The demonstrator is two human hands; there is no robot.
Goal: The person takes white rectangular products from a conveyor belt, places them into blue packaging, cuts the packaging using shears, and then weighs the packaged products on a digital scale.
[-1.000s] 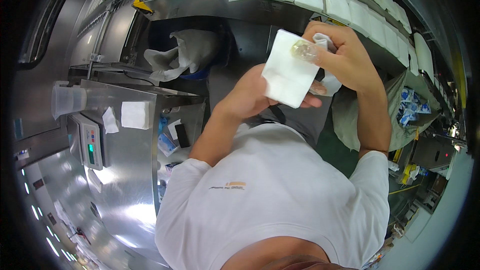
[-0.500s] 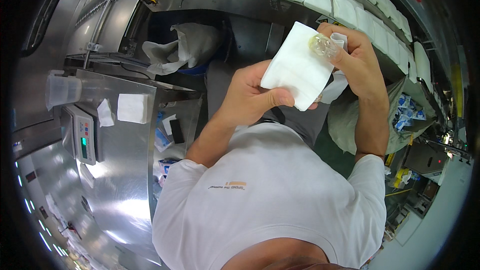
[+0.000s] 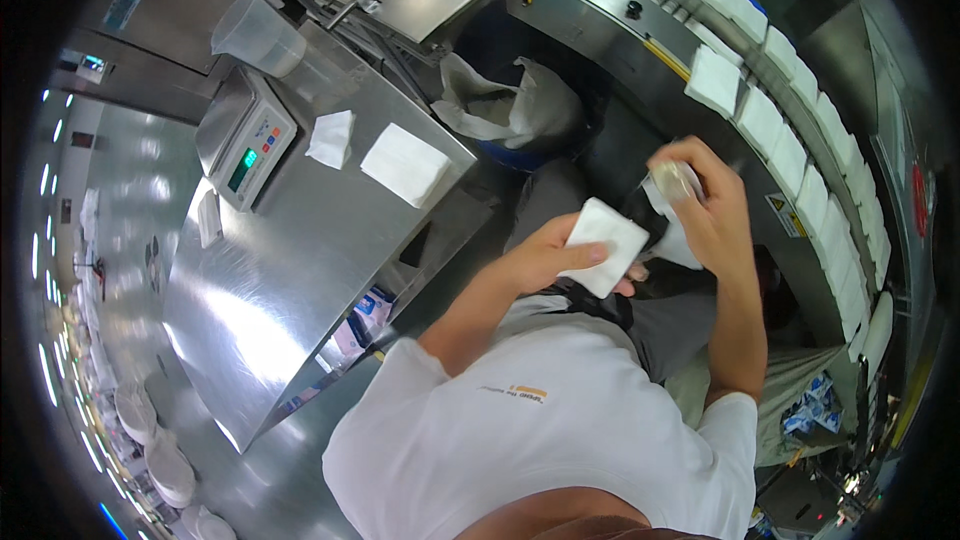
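My left hand (image 3: pixel 548 258) grips a square white pad of folded soft sheets (image 3: pixel 614 228), its thumb flat on top and fingertips showing past the lower edge. To the right of it and apart, my right hand (image 3: pixel 715 208) is closed on a crumpled white sheet (image 3: pixel 676 238) that hangs below the fingers. A pale, shiny cover (image 3: pixel 676 180) sits around the right thumb; motion blurs it. Both hands are above my lap.
At left, a steel table (image 3: pixel 330 230) bears a folded white stack (image 3: pixel 405 164), a smaller white piece (image 3: pixel 330 138), a digital scale (image 3: pixel 250 145) and a clear plastic jug (image 3: pixel 258 32). A lined bin (image 3: pixel 530 110) stands ahead. White pads (image 3: pixel 765 125) line a curving conveyor (image 3: pixel 610 10) at right.
My right hand has come away from the pad toward the right, with the white sheet. The left hand holds the pad lower, nearer my body. The view has swung toward the steel table.
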